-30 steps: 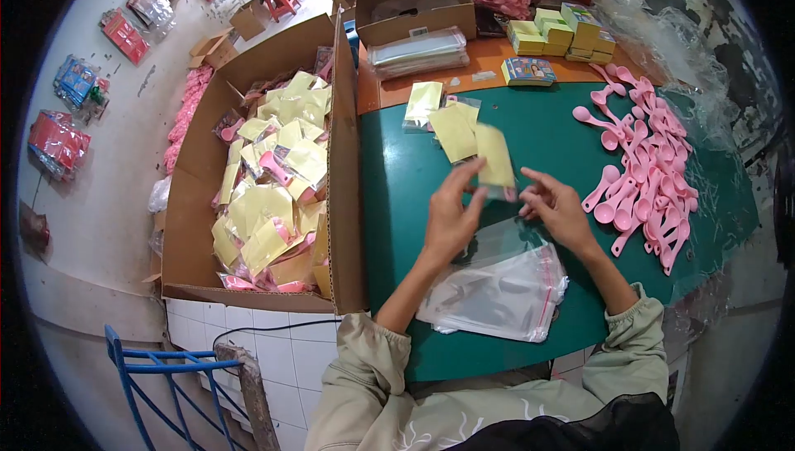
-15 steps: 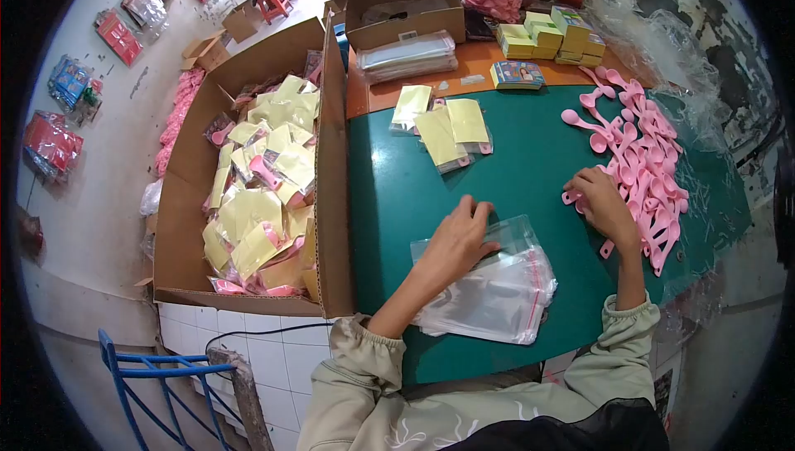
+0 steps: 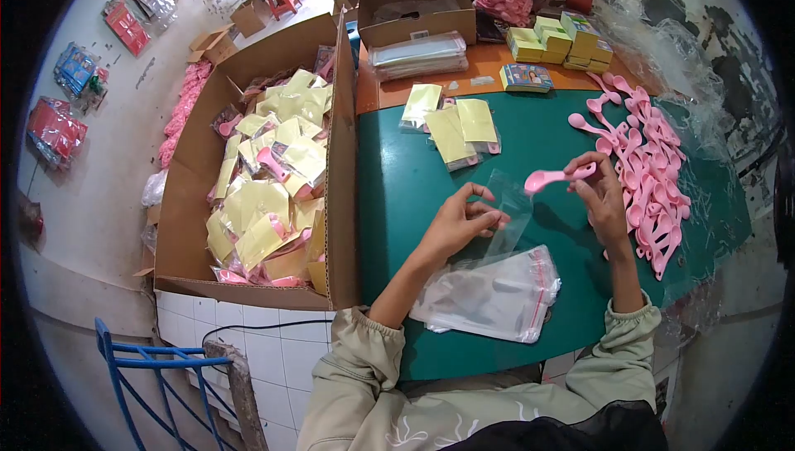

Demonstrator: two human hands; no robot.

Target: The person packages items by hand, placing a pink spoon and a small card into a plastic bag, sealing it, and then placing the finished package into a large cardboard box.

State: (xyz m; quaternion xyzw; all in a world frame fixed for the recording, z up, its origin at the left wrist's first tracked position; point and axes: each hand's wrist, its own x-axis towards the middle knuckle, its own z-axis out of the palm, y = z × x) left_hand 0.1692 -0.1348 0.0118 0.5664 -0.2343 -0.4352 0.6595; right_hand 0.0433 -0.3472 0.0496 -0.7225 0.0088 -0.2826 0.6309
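Note:
My right hand (image 3: 602, 194) pinches a pink spoon (image 3: 556, 178) by its handle, the bowl pointing left. My left hand (image 3: 462, 223) holds a clear plastic bag (image 3: 512, 215) raised above the table, and the spoon's bowl is close to the bag's upper part. Below the two hands lies a stack of clear plastic bags (image 3: 493, 298) with a red line along the right side. A heap of pink spoons (image 3: 650, 173) spreads just right of my right hand. Beyond my left hand, several filled packets (image 3: 451, 135) with pale yellow card lie on the green tabletop (image 3: 397, 227).
At the left stands a large cardboard box (image 3: 341, 202) full of packed spoons. Stacks of cards (image 3: 538, 39), a single card pile (image 3: 526, 77) and a bundle of bags (image 3: 418, 55) sit at the back. A blue metal frame (image 3: 157, 360) is at lower left.
My right hand has lifted a spoon from the heap and moved left with it. My left hand has raised one bag off the stack. The whole view has shifted slightly.

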